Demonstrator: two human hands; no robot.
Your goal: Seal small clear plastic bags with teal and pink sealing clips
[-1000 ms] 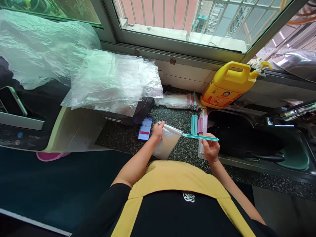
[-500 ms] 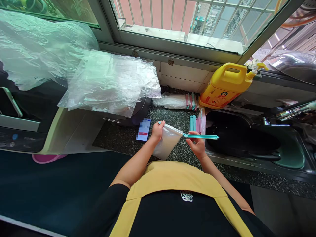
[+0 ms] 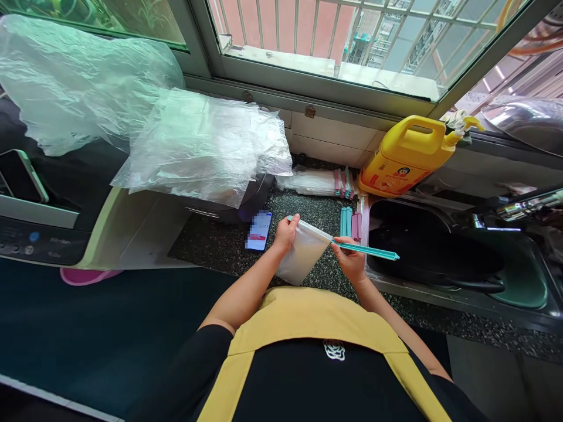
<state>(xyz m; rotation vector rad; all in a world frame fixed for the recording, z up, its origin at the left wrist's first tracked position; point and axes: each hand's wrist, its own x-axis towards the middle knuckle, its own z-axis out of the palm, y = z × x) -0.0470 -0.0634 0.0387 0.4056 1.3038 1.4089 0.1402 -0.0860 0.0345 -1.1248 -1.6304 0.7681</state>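
A speckled countertop (image 3: 314,205) runs across the scene beneath the window, with a sink (image 3: 530,287) on the right holding a black pan (image 3: 440,252). Clear plastic sheeting (image 3: 193,146) is heaped at far left, and a yellow pump jug (image 3: 404,158) leans at far right. Just left of the hands lies a lit phone (image 3: 259,231). Between the two hands, close to the apron, is a translucent bag (image 3: 305,252) with pale contents; the left hand (image 3: 287,234) pinches its far left corner. The right hand (image 3: 350,261), closed around a turquoise sealing clip (image 3: 373,252), is nearer the bag's right corner. The clip's long axis points right and slightly near, almost in line with the bag's folded top edge, its free end over the sink; a second arm seems to run along that fold, though this is hard to make out. Loose turquoise clips (image 3: 346,221) and pink clips (image 3: 356,225) lie just beyond the right hand.
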